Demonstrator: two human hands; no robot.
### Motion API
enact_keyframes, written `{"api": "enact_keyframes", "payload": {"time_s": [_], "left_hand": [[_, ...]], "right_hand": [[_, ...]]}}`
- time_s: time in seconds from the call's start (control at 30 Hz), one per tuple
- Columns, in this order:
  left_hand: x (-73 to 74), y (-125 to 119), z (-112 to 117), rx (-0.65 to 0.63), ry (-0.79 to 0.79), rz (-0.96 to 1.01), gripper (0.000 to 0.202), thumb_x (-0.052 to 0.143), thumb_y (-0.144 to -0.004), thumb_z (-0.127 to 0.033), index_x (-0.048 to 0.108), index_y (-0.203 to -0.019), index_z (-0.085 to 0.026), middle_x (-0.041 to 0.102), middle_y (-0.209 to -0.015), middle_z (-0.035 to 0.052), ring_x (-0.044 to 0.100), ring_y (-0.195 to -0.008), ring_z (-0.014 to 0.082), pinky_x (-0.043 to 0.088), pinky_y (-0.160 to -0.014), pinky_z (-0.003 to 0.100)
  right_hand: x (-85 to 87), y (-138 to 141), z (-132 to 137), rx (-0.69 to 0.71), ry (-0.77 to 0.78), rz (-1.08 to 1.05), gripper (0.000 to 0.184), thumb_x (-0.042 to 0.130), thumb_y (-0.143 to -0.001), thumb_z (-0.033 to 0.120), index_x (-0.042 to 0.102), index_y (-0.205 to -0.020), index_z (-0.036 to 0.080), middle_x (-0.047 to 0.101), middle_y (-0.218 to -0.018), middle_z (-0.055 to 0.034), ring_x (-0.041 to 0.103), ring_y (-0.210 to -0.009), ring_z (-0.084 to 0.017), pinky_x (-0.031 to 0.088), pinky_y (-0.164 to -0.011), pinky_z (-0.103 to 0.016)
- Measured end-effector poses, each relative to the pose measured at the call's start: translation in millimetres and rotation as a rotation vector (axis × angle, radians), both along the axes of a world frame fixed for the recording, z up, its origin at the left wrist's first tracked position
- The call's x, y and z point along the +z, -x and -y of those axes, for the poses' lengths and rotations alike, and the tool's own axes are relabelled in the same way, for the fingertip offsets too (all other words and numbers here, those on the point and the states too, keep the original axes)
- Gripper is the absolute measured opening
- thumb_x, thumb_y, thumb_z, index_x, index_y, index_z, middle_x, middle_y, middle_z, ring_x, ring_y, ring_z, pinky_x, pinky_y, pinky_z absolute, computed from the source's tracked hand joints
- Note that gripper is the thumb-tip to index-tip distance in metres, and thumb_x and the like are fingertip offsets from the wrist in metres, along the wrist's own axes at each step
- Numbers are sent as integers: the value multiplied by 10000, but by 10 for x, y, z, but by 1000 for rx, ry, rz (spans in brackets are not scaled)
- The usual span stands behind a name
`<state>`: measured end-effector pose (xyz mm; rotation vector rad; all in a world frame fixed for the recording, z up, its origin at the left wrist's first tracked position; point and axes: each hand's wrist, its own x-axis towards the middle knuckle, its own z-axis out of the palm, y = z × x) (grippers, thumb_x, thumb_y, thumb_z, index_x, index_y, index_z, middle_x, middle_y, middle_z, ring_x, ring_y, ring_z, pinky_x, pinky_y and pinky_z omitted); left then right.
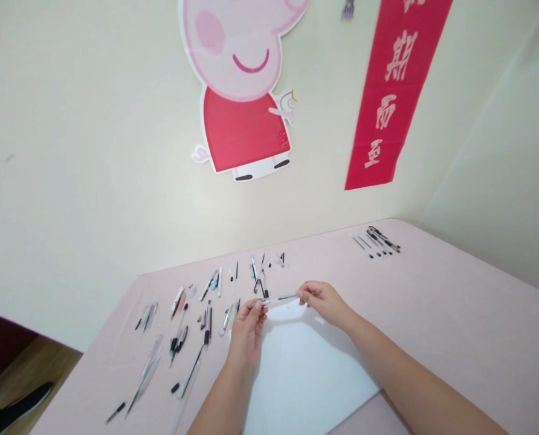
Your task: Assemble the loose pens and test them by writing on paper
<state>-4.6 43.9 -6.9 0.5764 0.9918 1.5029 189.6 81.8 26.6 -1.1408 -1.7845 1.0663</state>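
My left hand [246, 331] pinches one end of a slim clear pen [279, 299], and its fingers are closed. On the other end, my right hand [322, 302] is closed with thumb and fingertips. The pen lies nearly level between the hands, above the far edge of a white sheet of paper [310, 374]. A dark strip shows inside the clear barrel; its two tips are hidden in my fingers. Just beyond my left hand lie a black-and-clear pen [264, 285] and a few small pen parts.
Loose pens, caps and barrels [179, 338] lie in small groups over the left of the pink table [455, 326]. A row of black pens [380, 240] sits at the far right. Behind the table is a wall with a pink cartoon cutout [246, 127] and a red banner [387, 96].
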Motion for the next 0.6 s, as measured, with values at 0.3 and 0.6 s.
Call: {"api": "enact_keyframes", "payload": {"time_s": [0.3, 0.6], "left_hand": [[47, -9, -12, 50, 51, 98, 203, 734, -593, -182, 617, -756, -153, 646, -700, -20, 605, -619, 61, 483, -621, 164], [11, 2, -17, 67, 43, 76, 216, 731, -595, -182, 628, -783, -155, 656, -749, -8, 607, -659, 63, 482, -673, 178]], "right_hand": [[-59, -17, -19, 18, -53, 107, 289, 519, -786, 408, 640, -744, 149, 628, -694, -41, 556, -657, -135, 424, -595, -236], [-7, -25, -13, 42, -165, 146, 86, 570, -747, 242, 617, -752, 170, 623, -768, -35, 564, -732, -144, 429, -622, -240]]}}
